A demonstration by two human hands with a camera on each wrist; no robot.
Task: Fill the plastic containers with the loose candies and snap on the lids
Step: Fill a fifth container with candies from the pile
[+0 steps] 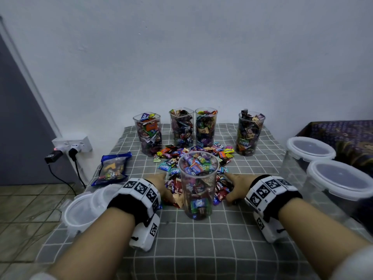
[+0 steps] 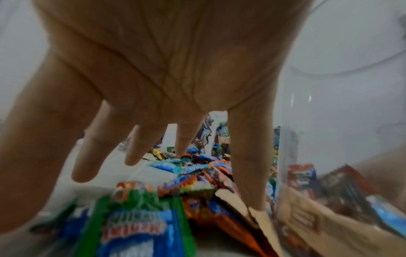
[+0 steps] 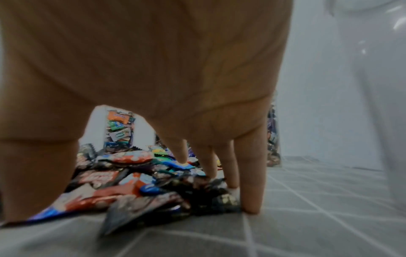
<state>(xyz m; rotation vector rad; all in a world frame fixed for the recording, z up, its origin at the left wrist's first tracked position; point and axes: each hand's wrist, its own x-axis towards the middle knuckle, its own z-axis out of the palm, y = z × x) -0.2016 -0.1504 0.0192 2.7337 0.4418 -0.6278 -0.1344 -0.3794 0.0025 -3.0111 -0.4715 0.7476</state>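
Note:
A tall clear plastic container (image 1: 198,184), full of wrapped candies, stands lidless in the middle of the table. A pile of loose candies (image 1: 181,156) lies behind and around it. My left hand (image 1: 161,186) rests on the pile to the container's left, fingers straight and spread (image 2: 136,147) over the wrappers (image 2: 197,173). My right hand (image 1: 235,187) rests on the pile's right side, straight fingertips (image 3: 250,200) touching candies (image 3: 131,182) and cloth. Four more filled, lidless containers (image 1: 149,134) (image 1: 181,127) (image 1: 205,126) (image 1: 250,133) stand at the back.
Two lidded, seemingly empty containers (image 1: 310,149) (image 1: 341,179) stand at the right table edge. Loose white lids (image 1: 84,209) lie at the left edge, with a blue candy bag (image 1: 113,168) behind them. A wall socket with plugs (image 1: 70,147) is at the left. The checked cloth (image 1: 201,249) covers the table.

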